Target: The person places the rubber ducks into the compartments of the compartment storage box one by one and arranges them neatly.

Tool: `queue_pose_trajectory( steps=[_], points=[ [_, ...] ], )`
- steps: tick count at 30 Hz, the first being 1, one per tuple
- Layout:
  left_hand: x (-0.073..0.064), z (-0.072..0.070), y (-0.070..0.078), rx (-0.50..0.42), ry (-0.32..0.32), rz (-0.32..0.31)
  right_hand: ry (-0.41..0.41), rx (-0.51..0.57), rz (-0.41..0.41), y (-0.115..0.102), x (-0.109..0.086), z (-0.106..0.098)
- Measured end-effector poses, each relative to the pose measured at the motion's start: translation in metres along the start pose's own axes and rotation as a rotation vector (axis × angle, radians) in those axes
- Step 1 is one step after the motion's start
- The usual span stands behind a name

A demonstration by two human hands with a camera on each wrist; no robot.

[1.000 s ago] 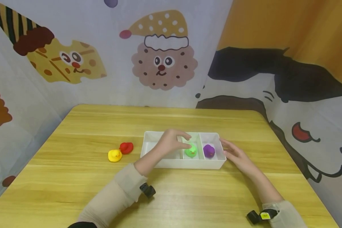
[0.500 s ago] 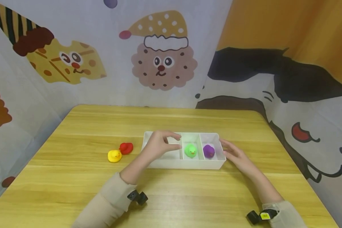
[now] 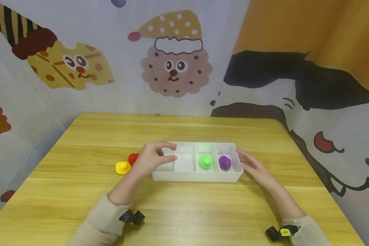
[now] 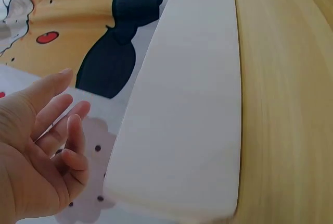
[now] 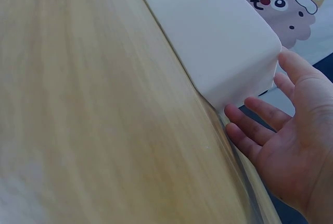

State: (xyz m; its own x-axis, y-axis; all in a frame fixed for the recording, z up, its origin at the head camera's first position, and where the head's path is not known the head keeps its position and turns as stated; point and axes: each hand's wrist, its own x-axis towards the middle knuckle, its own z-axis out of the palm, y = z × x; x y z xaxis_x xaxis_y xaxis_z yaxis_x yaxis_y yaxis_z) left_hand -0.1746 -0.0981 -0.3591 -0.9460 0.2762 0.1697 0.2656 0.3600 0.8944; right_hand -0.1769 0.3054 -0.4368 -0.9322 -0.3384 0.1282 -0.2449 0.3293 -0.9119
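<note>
A long white box with several compartments sits on the wooden table. Its rightmost compartment holds a purple rubber duck, and the one beside it a green rubber duck. My left hand hovers over the box's left end, thumb and index finger spread with nothing between them; in the left wrist view its other fingers are loosely bent. My right hand rests fingertips at the box's right end. Left of the box lie a yellow rubber duck and a red rubber duck, the red one partly hidden by my left hand.
The wooden table extends around the box on all sides. Behind it hangs a curtain printed with cartoon figures. A small black camera is strapped to my left wrist, another camera to my right.
My left hand has moved left, from above the green duck to the box's left end, and now covers part of the red duck. My right hand stays at the box's right end.
</note>
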Motion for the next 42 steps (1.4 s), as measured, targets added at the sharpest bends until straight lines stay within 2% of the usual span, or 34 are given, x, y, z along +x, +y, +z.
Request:
queue_pose_trajectory(
  steps=[8,16,22,29,34,42],
  points=[
    [-0.013,-0.025,-0.013,0.026,0.057,-0.026,0.001,-0.001,-0.008,0.002,0.001,0.0],
    [-0.03,-0.051,-0.028,0.031,0.122,-0.108,-0.001,-0.006,-0.011,0.003,0.001,-0.001],
    [-0.042,-0.067,-0.04,0.072,0.17,-0.121,-0.005,0.006,-0.007,0.002,0.001,0.0],
    [-0.053,-0.08,-0.051,0.15,0.211,-0.121,-0.004,0.011,-0.011,0.002,0.001,0.0],
    [-0.058,-0.087,-0.061,0.181,0.232,-0.15,-0.007,0.027,-0.016,0.002,0.001,0.0],
    [-0.064,-0.096,-0.078,0.194,0.218,-0.193,-0.009,0.023,-0.018,0.002,0.002,-0.001]
  ],
)
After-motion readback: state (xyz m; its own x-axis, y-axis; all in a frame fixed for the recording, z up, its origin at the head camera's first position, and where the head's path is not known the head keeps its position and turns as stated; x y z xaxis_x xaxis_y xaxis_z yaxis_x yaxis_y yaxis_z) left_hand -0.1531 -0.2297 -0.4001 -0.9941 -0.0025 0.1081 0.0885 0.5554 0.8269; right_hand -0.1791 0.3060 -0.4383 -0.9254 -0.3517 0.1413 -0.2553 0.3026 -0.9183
